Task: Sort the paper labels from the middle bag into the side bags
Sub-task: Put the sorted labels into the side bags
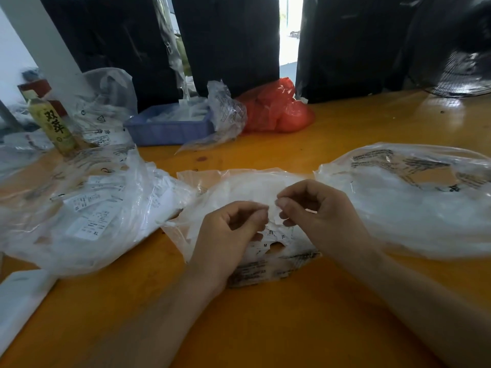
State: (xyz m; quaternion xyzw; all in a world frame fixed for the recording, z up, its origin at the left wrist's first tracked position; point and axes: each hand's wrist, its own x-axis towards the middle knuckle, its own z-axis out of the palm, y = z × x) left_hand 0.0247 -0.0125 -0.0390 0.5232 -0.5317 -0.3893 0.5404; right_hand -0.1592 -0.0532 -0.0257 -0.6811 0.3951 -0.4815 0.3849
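Note:
The middle bag is clear plastic and lies open on the orange table, with white paper labels inside. Both hands are over its mouth. My left hand and my right hand each pinch small white paper labels between thumb and fingers, held together between the hands. More labels marked M and XL lie just below. The left side bag holds several printed white labels. The right side bag is clear plastic, its contents blurred white.
A green bottle stands at the far left. A blue tray with plastic packets sits behind, with a red plastic bag beside it. Black bags line the back. A white sheet lies at the near left edge.

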